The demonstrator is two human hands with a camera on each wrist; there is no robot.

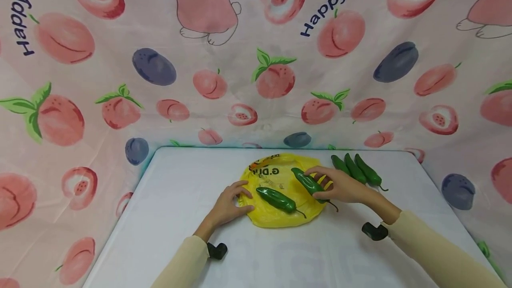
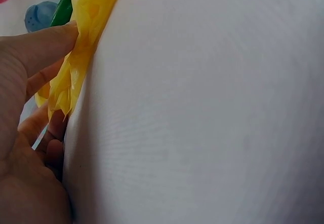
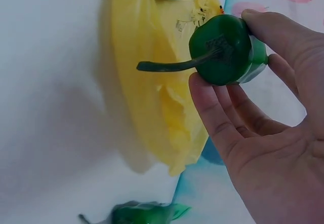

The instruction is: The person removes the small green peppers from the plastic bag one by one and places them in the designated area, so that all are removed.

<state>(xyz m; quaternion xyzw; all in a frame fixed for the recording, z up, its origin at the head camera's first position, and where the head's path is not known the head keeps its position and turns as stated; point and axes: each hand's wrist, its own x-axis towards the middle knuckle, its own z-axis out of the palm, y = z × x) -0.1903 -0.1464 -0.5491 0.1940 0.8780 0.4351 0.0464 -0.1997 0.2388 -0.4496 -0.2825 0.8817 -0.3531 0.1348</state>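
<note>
A yellow plastic bag (image 1: 272,220) with dark print lies spread on the white table. One long green pepper (image 1: 276,199) rests on it, its stem pointing toward the near right. At the bag's left edge my left hand (image 1: 229,204) pinches the plastic between thumb and fingers; the left wrist view shows the thumb (image 2: 58,37) on the yellow film. My right hand (image 1: 345,186) holds a second green pepper (image 1: 306,181) over the bag's right side. In the right wrist view this held pepper (image 3: 223,46) shows its stem end, gripped between thumb and fingers.
Three more green peppers (image 1: 370,172) lie side by side at the back right of the white table (image 1: 172,190). A fruit-patterned cloth (image 1: 224,114) hangs behind and beside the table. A dark wrist mount (image 1: 376,231) sits below the right forearm.
</note>
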